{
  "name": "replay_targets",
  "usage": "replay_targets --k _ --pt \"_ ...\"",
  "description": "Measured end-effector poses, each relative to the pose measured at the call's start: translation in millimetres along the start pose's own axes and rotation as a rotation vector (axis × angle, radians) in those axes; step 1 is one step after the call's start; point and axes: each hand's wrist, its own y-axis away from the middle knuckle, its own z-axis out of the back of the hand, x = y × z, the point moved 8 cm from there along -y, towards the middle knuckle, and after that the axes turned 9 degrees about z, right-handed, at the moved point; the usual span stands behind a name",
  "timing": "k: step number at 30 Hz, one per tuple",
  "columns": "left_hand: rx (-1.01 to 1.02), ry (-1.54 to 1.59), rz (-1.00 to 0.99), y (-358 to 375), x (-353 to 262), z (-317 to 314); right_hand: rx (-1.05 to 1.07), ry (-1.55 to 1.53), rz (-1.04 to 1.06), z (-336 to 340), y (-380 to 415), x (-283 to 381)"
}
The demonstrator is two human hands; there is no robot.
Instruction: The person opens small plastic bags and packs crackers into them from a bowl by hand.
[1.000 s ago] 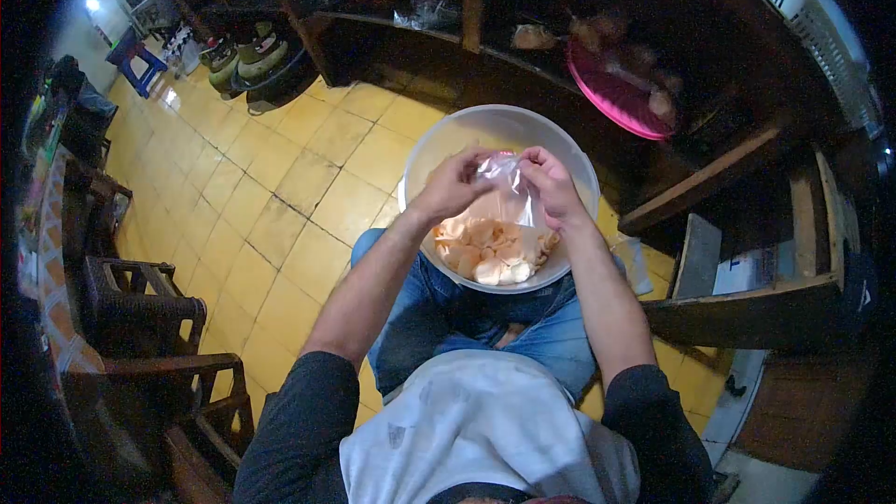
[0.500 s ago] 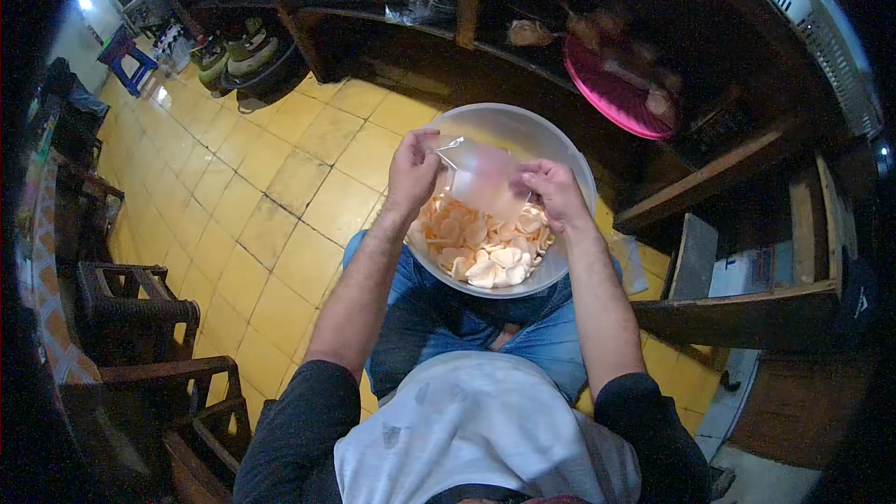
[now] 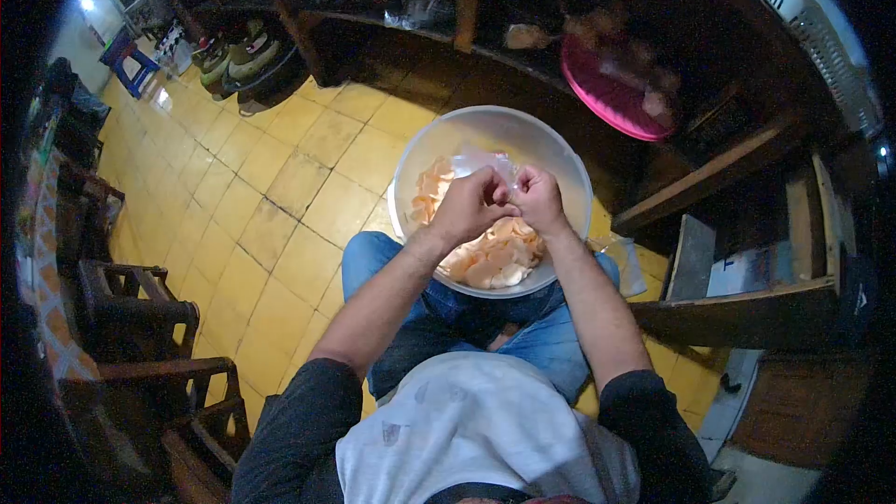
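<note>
A large translucent tub (image 3: 399,196) rests at my lap, with pale orange crackers (image 3: 495,257) inside. Over its middle, my left hand (image 3: 474,205) and my right hand (image 3: 539,198) meet with fingers pinched together. Between and just beyond them a clear plastic bag (image 3: 483,161) shows, its edge gripped by both hands. The fingers hide part of the bag, and whether anything is inside it is unclear.
Dark wooden shelving (image 3: 728,173) curves along the back and right, holding a pink tray (image 3: 611,103). Dark chairs (image 3: 140,308) stand at the left. A blue stool (image 3: 129,61) is at the far left on yellow tiles (image 3: 280,177).
My hands have come together over the tub; before, they were apart with the bag stretched between them. The bag is now bunched, and my left hand has moved right and nearer to me.
</note>
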Motion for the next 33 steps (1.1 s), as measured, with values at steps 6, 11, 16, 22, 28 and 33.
replay_targets --k 6,11,16,22,28,33 --pt "-0.308 -0.126 -0.109 7.5 -4.2 42.7 0.07 0.399 0.057 -0.4 -0.3 16.8" --pt "-0.461 -0.198 -0.353 14.5 -18.4 35.2 0.122 0.518 0.377 -23.5 3.3 36.8" --pt "-0.272 -0.229 -0.108 2.5 5.2 32.5 -0.07 0.386 0.206 -5.6 -2.7 -0.5" --pt "-0.042 0.551 0.02 -13.4 28.9 22.2 0.16 -0.705 -0.388 -21.0 7.1 -11.5" --pt "0.354 1.274 0.364 6.5 11.8 12.4 0.477 -0.89 -0.272 -38.9 14.7 14.4" --pt "0.33 0.801 0.094 -1.5 11.4 8.1 0.345 -0.899 -0.153 -27.6 7.3 17.7"
